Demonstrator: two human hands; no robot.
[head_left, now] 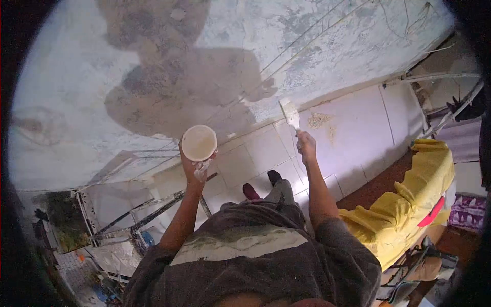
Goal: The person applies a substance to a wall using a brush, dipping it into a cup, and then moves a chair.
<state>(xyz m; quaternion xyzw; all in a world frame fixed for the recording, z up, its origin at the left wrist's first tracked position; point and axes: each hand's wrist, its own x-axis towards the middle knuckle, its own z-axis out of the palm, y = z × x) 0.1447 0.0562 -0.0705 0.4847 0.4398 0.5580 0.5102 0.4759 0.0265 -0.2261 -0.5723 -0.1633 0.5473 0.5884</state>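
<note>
My left hand (196,168), smeared with white, is wrapped round a round pale tub (199,143) held up in front of the wall. The tub's mouth faces me, and its inside looks cream-coloured. Further right, my right hand (307,145) grips the handle of a flat, wide paintbrush (290,112) coated in white. The brush head points up and left, and in this view it overlaps the foot of the patchy white wall (327,56). My shadow falls across the wall above the tub.
Crumbly debris (319,121) lies on the pale tiled floor (358,120) along the wall. Yellow cloth (409,199) covers a long piece at the right. A metal frame (148,217) stands at the left. Thin cables (317,38) run across the wall.
</note>
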